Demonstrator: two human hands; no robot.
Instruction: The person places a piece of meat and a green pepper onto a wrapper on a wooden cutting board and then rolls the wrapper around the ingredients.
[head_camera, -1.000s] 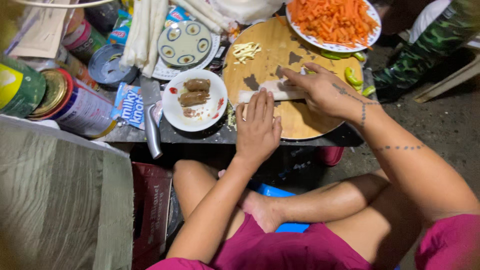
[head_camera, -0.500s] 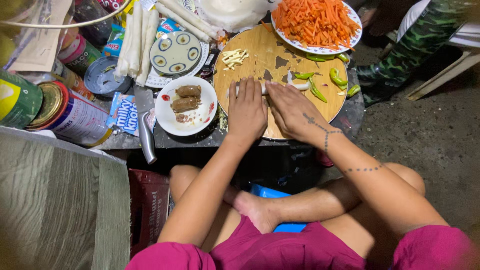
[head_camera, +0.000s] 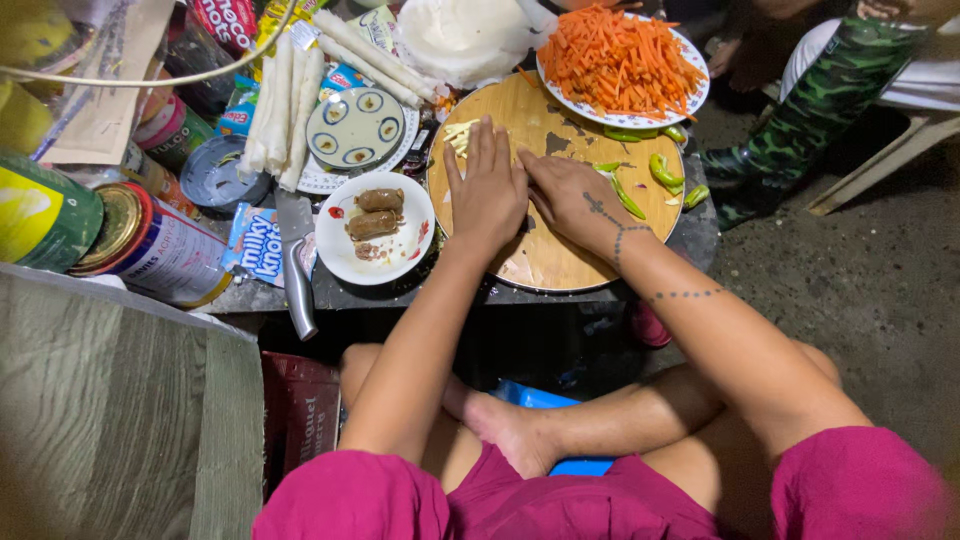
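Both hands lie palm-down and side by side on the round wooden cutting board, fingers straight and close together, pressing flat rather than pinching: the left hand reaches up toward the pale shreds at the board's far left rim, and the right hand touches it on its right. Whatever they press is hidden beneath the palms, so I cannot tell its state. Judging by the scene, the work is well under way: a row of finished white rolls lies left of the board, while a plate of carrot strips, green chillies on the board's right side and a stack of pale wrappers beyond it remain unused. Left of the board, a white plate with two brown sausages touches its rim, and a cleaver lies beyond that, overhanging the table's near edge. Open room is only on the board's bare near half.
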